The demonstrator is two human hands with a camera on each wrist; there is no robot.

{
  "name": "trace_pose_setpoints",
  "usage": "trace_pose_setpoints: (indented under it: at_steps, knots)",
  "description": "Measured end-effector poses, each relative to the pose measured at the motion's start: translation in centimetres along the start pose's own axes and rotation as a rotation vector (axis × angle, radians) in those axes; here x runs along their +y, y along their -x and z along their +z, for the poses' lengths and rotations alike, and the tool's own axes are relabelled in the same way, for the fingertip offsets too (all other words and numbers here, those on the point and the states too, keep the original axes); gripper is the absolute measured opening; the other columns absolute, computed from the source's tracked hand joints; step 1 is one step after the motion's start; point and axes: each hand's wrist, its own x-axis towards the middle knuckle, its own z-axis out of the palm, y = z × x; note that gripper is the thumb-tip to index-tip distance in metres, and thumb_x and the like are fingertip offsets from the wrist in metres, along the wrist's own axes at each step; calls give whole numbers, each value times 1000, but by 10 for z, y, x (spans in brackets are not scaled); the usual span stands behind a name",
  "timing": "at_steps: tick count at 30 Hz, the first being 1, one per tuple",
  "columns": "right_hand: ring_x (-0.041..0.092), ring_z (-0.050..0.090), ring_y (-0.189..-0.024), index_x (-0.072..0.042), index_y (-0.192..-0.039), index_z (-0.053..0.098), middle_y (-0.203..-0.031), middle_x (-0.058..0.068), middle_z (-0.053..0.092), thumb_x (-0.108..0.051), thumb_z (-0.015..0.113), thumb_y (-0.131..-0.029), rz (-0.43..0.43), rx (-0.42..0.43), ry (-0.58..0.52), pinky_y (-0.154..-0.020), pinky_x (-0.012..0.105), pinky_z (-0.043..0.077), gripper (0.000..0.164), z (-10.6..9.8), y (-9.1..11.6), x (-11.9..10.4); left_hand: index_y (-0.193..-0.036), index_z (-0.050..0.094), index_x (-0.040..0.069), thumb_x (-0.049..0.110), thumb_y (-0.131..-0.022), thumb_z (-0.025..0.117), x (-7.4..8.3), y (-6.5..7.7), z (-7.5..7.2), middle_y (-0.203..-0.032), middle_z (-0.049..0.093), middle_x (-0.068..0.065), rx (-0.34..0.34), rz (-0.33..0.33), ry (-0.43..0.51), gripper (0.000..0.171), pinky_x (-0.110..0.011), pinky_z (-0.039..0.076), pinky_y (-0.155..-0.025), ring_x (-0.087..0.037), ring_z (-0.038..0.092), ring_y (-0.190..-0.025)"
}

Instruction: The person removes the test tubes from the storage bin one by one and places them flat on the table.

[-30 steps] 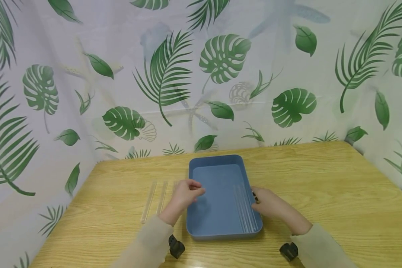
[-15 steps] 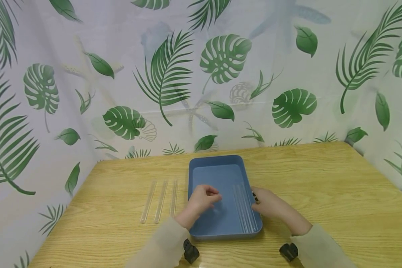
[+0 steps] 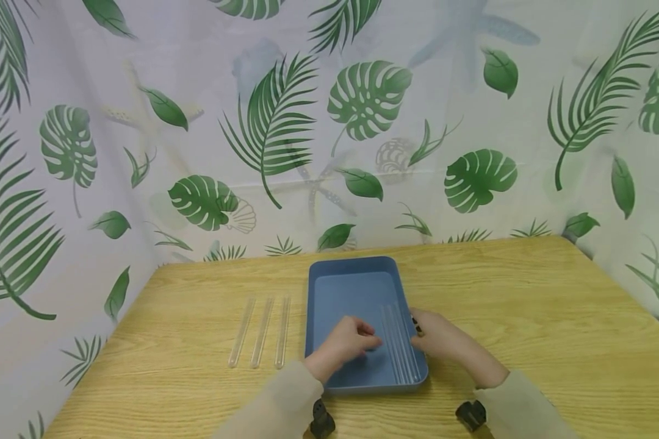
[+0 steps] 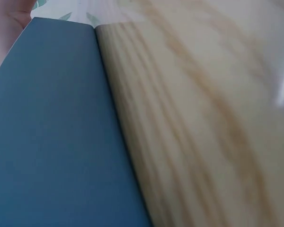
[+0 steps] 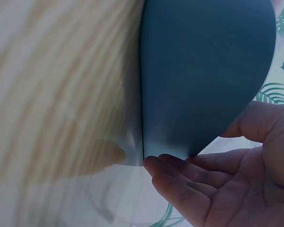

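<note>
A blue rectangular tray (image 3: 351, 292) sits on the wooden table, with several clear test tubes (image 3: 399, 347) lying side by side along its right side. Over the lower middle of the tray, my left hand (image 3: 348, 341) has thumb and fingertips pinched together, close to those tubes. A clear test tube in that pinch shows only faintly, mostly hidden by the fingers. My right hand (image 3: 439, 335) grips the tray's right wall; in the right wrist view its thumb is at the rim and its fingertips (image 5: 168, 172) at the wall's lower edge.
Left of the tray, three clear test tubes (image 3: 262, 332) lie in a row on the table (image 3: 187, 317). A leaf-patterned cloth (image 3: 285, 122) hangs behind the table and along its sides. The tray's outer wall (image 4: 57, 118) fills much of the left wrist view.
My left hand has moved right and toward me, from the tray's left edge to beside the tubes inside. The right hand and the tray hold still.
</note>
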Motion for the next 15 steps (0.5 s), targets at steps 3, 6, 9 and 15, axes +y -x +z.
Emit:
trace_pose_setpoints:
  at_steps: [3,6,9,15]
  knots:
    - [37,54,-93,20,-122,35,-107,28,53,8,51,-77,8,1,4,-73,41,48,48,0,-1,1,-102,57,-8,8,-79,66,1,1,3,-89,58,-11,-7,-2,-12,29,-31,50,-61,-20,58,-75]
    - [37,54,-94,20,-121,35,-107,28,53,8,51,-78,14,2,8,-73,41,48,48,1,-1,3,-104,56,-9,9,-79,66,2,1,5,-92,58,-13,-18,-10,-24,33,-32,50,-62,-20,58,-75]
    - [36,54,-93,20,-121,36,-106,28,53,8,51,-77,4,2,8,-73,41,48,48,1,-2,4,-107,55,-9,11,-79,66,3,1,7,-94,57,-13,-27,-16,-28,36,-31,50,-63,-19,58,-75]
    - [36,54,-92,20,-121,36,-106,27,54,8,50,-76,-22,6,10,-72,41,48,48,1,-1,3,-107,54,-10,11,-79,66,3,1,11,-95,57,-12,-27,-17,-6,37,-31,50,-64,-20,58,-79]
